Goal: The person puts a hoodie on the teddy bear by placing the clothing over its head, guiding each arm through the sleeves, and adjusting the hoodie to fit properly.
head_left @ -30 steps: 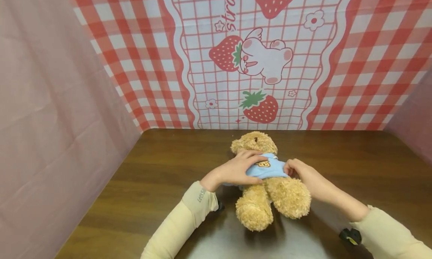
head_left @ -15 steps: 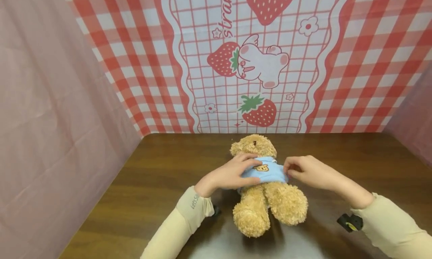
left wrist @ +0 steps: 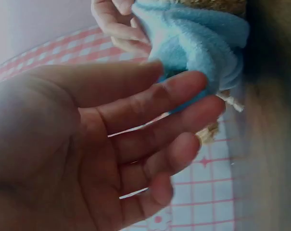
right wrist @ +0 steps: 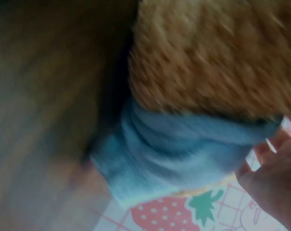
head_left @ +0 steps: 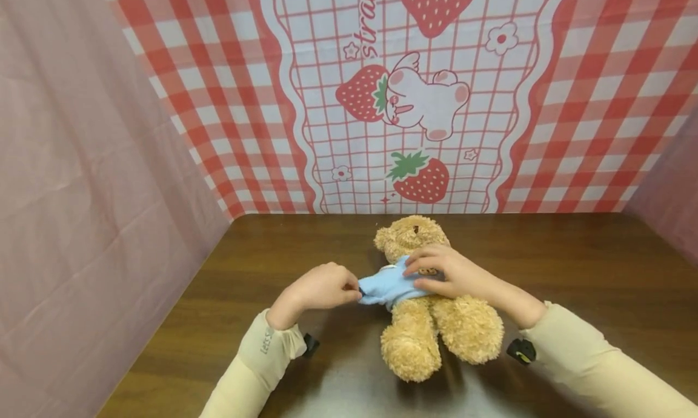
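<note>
A tan plush teddy bear point(head_left: 410, 344) lies on its back, its head away from me and its legs toward me. It wears a light blue shirt point(head_left: 389, 283) with a small bear print, partly covered by fingers. My left hand point(head_left: 320, 288) pinches the end of the shirt's left-side sleeve, which is drawn out sideways. In the left wrist view the thumb and index finger meet the blue sleeve point(left wrist: 176, 53); the other fingers are loosely bent. My right hand point(head_left: 463, 274) rests on the shirt front with its fingers spread. The right wrist view is blurred and shows the shirt point(right wrist: 183, 144) beside that hand.
The bear lies on a brown wooden table point(head_left: 262, 248). Behind it hangs a red-checked cloth point(head_left: 262, 121) with strawberries, and a pink curtain point(head_left: 98, 194) hangs at the left. A small black device point(head_left: 521, 350) sits at my right sleeve cuff.
My left hand has moved left off the bear's chest to the sleeve end. My right hand has left the right-side sleeve and come over onto the shirt front.
</note>
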A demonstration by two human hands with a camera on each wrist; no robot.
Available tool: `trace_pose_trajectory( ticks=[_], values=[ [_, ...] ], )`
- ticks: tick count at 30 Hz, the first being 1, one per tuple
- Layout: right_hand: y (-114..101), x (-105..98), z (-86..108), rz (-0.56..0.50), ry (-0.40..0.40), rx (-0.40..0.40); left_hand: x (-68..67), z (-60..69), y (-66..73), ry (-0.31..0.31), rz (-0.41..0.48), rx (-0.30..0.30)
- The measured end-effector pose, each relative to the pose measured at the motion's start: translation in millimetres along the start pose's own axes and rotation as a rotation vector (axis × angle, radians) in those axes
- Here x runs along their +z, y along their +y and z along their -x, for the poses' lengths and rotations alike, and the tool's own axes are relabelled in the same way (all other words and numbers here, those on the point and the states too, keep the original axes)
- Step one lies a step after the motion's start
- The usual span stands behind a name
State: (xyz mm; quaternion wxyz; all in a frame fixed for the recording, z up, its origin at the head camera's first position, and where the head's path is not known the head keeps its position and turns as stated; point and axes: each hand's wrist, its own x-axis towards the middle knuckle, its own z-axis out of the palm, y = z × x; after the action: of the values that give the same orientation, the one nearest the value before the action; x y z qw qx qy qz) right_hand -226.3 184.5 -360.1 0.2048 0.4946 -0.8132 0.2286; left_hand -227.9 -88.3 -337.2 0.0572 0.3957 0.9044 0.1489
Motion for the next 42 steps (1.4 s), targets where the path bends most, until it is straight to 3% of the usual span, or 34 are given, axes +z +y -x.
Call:
trace_pose_trajectory(
  ticks=[2, 8, 10, 14, 18, 21, 24, 28, 31, 36, 42],
  values=[
    [2, 5, 2.0, 0.013, 0.018, -0.04, 2.8, -1.0, -0.7, 0.008, -0.023, 0.005],
    [-8, 7, 9.1, -0.011, -0.065, 0.082, 17.9, -12.8, -1.5, 0.281, 0.068, -0.044],
    [-11, 8, 10.0, -0.022, -0.07, 0.122, 22.5, -16.1, -0.2, 0.332, 0.104, -0.075],
    [-15, 11, 10.6, -0.012, -0.078, 0.185, 30.1, -19.5, 3.2, 0.356, 0.152, -0.17],
    [-18, 11, 8.8, -0.006, -0.123, 0.226, 35.8, -21.0, 8.1, 0.355, 0.123, -0.255],
    [-18, 10, 7.6, -0.006, -0.142, 0.253, 38.7, -23.0, 10.4, 0.406, 0.119, -0.293],
    [-17, 11, 8.0, 0.003, -0.13, 0.266, 39.8, -24.9, 9.8, 0.468, 0.164, -0.269],
    [-15, 12, 8.6, 0.018, -0.101, 0.289, 39.3, -25.8, 6.3, 0.522, 0.212, -0.143],
    [-15, 12, 6.9, 0.008, -0.114, 0.326, 39.6, -26.0, 3.5, 0.53, 0.194, -0.051],
    [-14, 12, 3.6, -0.027, -0.166, 0.386, 44.4, -27.8, 0.0, 0.487, 0.08, -0.044],
    [-12, 10, 2.8, -0.066, -0.194, 0.432, 46.2, -27.9, 4.4, 0.443, -0.133, -0.047]
  ],
)
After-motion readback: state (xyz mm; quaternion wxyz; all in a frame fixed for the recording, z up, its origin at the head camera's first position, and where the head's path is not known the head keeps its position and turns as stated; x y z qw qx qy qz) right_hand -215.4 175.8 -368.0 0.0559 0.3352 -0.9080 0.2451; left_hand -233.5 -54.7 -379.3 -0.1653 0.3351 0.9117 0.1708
